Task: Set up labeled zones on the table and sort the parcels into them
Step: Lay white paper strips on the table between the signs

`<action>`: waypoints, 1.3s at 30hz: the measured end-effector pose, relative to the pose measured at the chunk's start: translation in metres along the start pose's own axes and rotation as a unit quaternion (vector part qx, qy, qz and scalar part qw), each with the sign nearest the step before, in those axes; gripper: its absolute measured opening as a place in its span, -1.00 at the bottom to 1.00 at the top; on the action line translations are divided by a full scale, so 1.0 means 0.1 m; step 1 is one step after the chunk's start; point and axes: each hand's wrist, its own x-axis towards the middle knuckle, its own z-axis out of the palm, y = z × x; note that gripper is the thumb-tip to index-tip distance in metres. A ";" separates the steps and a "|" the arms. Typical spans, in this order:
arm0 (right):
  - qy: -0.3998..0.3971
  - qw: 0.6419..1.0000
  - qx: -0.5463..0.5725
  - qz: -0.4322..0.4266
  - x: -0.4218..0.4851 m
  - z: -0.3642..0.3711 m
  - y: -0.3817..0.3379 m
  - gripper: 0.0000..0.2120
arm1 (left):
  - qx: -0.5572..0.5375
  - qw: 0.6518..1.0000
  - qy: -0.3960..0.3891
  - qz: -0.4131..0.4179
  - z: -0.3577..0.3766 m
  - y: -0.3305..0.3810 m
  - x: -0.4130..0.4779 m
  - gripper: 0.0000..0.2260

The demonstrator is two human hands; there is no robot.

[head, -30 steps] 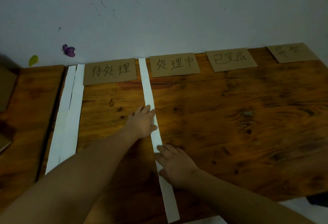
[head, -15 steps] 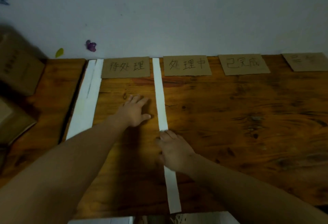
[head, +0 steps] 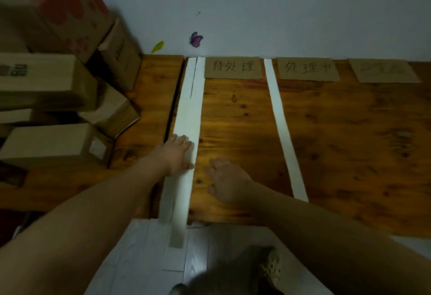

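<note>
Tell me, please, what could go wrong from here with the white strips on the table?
1. The left hand rests on the paired paper strips, which overlap and hang past the near edge of the table. Pulling one may drag both off.
2. The single strip looks loose, and its near end lies close to the arm of the right hand. A brush could skew it.

Left: stacked parcels (head: pixel 58 108) crowded the left end of the table (head: pixel 349 154).
Back: the wall (head: pixel 279 14) closed the far edge; flat cardboard labels (head: pixel 232 67) lay along it.
Middle lane: bare wood ran between the double strip (head: pixel 190 112) and the single strip (head: pixel 279 117). The left hand (head: pixel 177 154) lay flat on the double strip, and the right hand (head: pixel 226 178) lay flat at the lane's near end.
Right: bare wood lay beyond the single strip.
</note>
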 end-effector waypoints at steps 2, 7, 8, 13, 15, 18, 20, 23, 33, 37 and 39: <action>-0.031 0.999 0.001 -0.014 0.01 0.19 -0.36 -0.37 | -0.007 1.000 -0.005 0.028 0.23 -0.11 -0.11 -0.28; -0.066 0.996 -0.037 0.047 -0.02 0.45 -0.72 -0.41 | -0.042 0.999 -0.008 0.024 0.54 -0.15 -0.29 -0.27; -0.062 0.996 -0.035 0.059 -0.05 0.45 -0.73 -0.42 | -0.037 0.999 -0.001 0.025 0.55 -0.15 -0.31 -0.28; -0.002 0.989 0.016 0.145 -0.23 0.50 -0.74 -0.44 | -0.035 0.999 0.017 0.034 0.50 -0.14 -0.37 -0.31; 0.027 0.981 0.034 0.189 -0.27 0.53 -0.75 -0.44 | -0.021 0.996 0.041 0.079 0.46 -0.06 -0.42 -0.34; 0.035 0.966 0.072 0.246 -0.29 0.54 -0.72 -0.48 | 0.028 0.991 0.013 0.131 0.49 0.08 -0.45 -0.36; 0.043 0.952 0.115 0.282 -0.33 0.51 -0.67 -0.52 | 0.041 0.991 -0.010 0.124 0.54 0.10 -0.43 -0.34; 0.052 0.927 0.169 0.330 -0.39 0.44 -0.57 -0.52 | 0.035 0.993 0.001 0.117 0.53 0.11 -0.44 -0.34; 0.041 0.887 0.206 0.411 -0.38 0.51 -0.46 -0.47 | 0.024 0.987 -0.033 0.156 0.52 0.49 -0.43 -0.37; 0.042 0.884 0.219 0.410 -0.44 0.56 -0.47 -0.55 | 0.038 0.986 -0.024 0.160 0.53 0.49 -0.41 -0.38; 0.071 0.878 0.235 0.411 -0.50 0.58 -0.50 -0.52 | 0.035 0.986 -0.030 0.161 0.52 0.49 -0.41 -0.41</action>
